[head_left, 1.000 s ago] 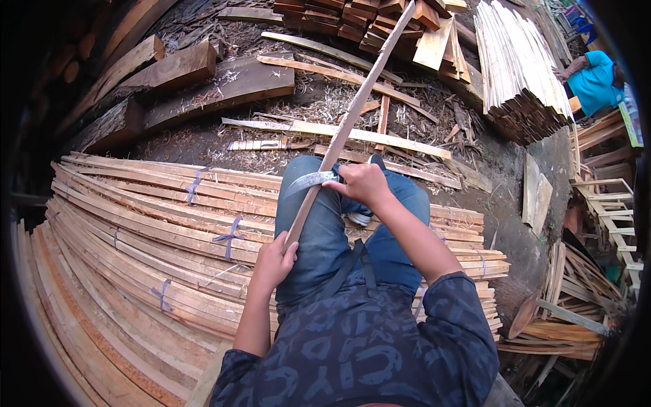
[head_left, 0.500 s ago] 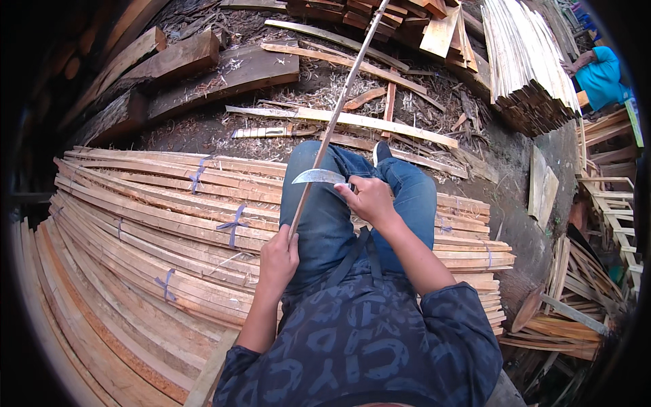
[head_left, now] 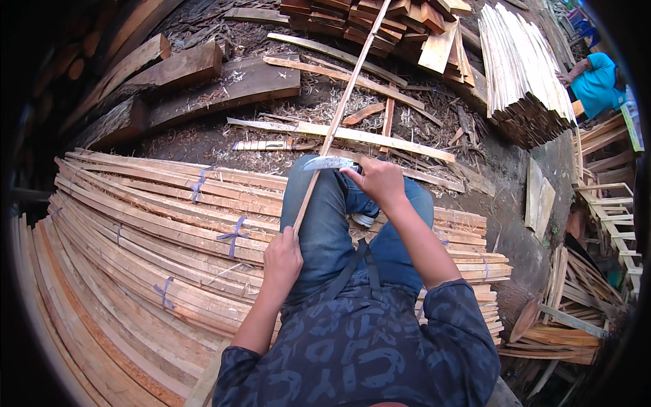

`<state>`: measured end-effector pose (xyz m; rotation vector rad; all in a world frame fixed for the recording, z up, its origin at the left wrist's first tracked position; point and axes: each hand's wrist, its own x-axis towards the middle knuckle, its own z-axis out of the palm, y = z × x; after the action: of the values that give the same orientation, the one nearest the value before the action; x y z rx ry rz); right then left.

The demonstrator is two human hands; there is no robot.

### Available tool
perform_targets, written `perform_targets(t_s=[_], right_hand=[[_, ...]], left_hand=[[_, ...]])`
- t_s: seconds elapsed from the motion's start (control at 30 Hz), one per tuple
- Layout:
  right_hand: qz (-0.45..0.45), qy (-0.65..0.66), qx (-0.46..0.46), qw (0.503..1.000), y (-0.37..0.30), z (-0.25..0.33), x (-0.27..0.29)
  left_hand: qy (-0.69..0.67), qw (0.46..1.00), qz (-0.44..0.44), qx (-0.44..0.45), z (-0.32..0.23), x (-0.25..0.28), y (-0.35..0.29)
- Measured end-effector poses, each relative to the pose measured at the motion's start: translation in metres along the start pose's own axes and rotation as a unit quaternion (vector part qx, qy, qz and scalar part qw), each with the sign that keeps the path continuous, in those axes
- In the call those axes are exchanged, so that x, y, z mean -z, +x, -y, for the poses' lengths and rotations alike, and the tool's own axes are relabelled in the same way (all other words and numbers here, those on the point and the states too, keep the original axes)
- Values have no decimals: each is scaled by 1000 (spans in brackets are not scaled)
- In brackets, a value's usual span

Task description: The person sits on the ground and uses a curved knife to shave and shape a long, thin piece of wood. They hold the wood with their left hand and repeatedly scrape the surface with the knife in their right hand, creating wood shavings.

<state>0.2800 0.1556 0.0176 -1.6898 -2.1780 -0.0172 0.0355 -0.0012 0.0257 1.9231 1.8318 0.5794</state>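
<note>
A long thin wooden strip (head_left: pixel 344 102) slants across my right-of-centre view, from my left thigh up past the far woodpile. Its near end is in my left hand (head_left: pixel 282 256), the fingers wrapped round it. My right hand (head_left: pixel 381 182) is closed round the handle of a short curved knife (head_left: pixel 329 163), the thumb lying along the top near the blade. The blade crosses the strip just above my left knee and touches or nearly touches it. Most of the knife's handle is hidden in my fist.
Tied bundles of wooden strips (head_left: pixel 156 224) lie beneath and beside my legs. Thick timbers (head_left: pixel 224 91) and shavings cover the ground ahead. A stack of pale slats (head_left: pixel 525 74) stands at the far right, near a person in a turquoise shirt (head_left: pixel 595 85). A sheathed-looking tool (head_left: pixel 263 145) lies beyond my knees.
My right hand and the knife have slid away from me along the strip, slightly to the right. My left hand keeps hold of the near end, and my legs have shifted.
</note>
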Motion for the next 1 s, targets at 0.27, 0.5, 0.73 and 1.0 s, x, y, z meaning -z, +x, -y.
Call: perform_targets(t_s=[0.27, 0.5, 0.73, 1.0], right_hand=[[2, 2, 26, 1000, -16, -5, 6], [-25, 10, 152, 988, 1, -9, -12], [29, 20, 98, 995, -23, 22, 5], [33, 42, -60, 997, -14, -18, 10]], left_hand=[[6, 1000, 21, -11, 4, 2, 5], [7, 1000, 21, -5, -2, -1, 8], [56, 998, 20, -8, 3, -6, 4], [49, 999, 4, -11, -5, -9, 8]])
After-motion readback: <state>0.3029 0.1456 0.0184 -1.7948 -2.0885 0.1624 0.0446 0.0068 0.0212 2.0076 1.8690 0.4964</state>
